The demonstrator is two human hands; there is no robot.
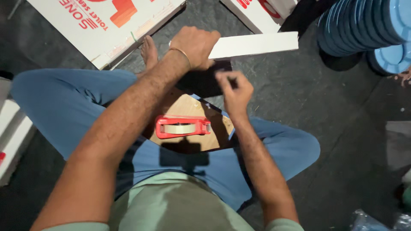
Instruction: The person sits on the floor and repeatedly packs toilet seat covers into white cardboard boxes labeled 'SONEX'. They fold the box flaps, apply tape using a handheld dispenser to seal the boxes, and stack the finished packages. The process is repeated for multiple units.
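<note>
Red plastic tape dispenser [183, 126] lies near the left hand [195, 46] pressing flat white cardboard [252, 44].

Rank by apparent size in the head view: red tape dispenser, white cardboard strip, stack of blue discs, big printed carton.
1. big printed carton, cut off by the frame edge.
2. stack of blue discs, also cut off, so its place against the carton is unsure.
3. white cardboard strip, under the left hand.
4. red tape dispenser.
</note>
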